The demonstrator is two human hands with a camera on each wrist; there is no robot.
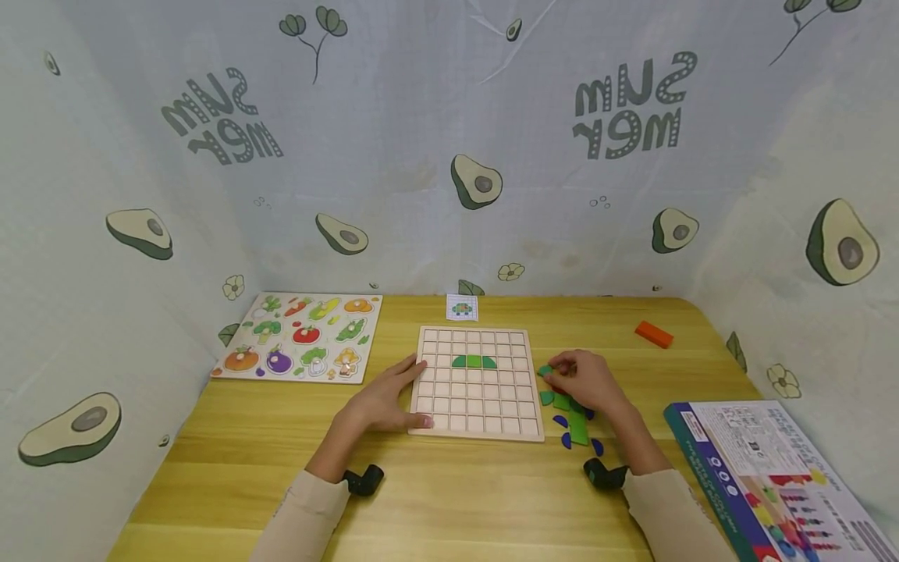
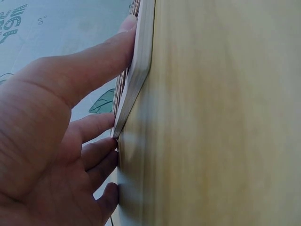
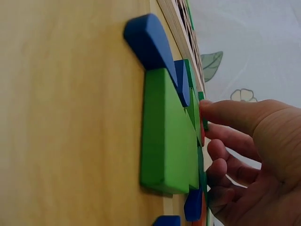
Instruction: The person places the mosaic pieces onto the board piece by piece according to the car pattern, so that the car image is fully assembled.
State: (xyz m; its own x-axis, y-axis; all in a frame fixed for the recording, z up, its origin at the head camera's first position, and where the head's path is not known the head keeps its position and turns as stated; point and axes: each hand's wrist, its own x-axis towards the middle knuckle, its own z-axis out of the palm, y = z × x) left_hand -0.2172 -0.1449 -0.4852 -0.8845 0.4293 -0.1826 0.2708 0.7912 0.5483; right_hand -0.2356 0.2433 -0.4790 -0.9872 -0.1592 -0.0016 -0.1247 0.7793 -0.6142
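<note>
1. A pale avocado-printed cloth (image 1: 414, 257) covers the upper half and both sides of the head frame.
2. A yellow wood-grain table (image 1: 477, 499) fills the lower half.
3. A white, blue and teal printed cardboard box (image 1: 794, 468) lies at the lower right.
4. A square pale wooden grid board (image 1: 474, 402) lies flat just below the centre of the frame.
5. A light wooden board with painted vegetable pictures (image 1: 327, 337) lies at the middle left.
6. The person's left hand (image 1: 382, 398) is at the grid board's left edge, thumb and fingers spread wide; the thumb rests on the rim near the lower-left corner, and fingertips touch the side.
7. The person's right hand (image 1: 586, 380), right of the grid board, has thumb and forefinger drawn narrow, pinching a small dark-green quarter-round block (image 1: 545, 371).
8. Below that hand lie a light-green rectangular block (image 1: 578, 428) and several blue rounded blocks (image 1: 598, 446).
9. An orange-red rectangular block (image 1: 654, 334) lies at the middle right.
10. A small white pattern card (image 1: 461, 307) is above the grid board.
11. In the grid's upper part, a light-green square block (image 1: 474, 361) sits between two dark-green quarter-rounds (image 1: 459, 361).
</note>
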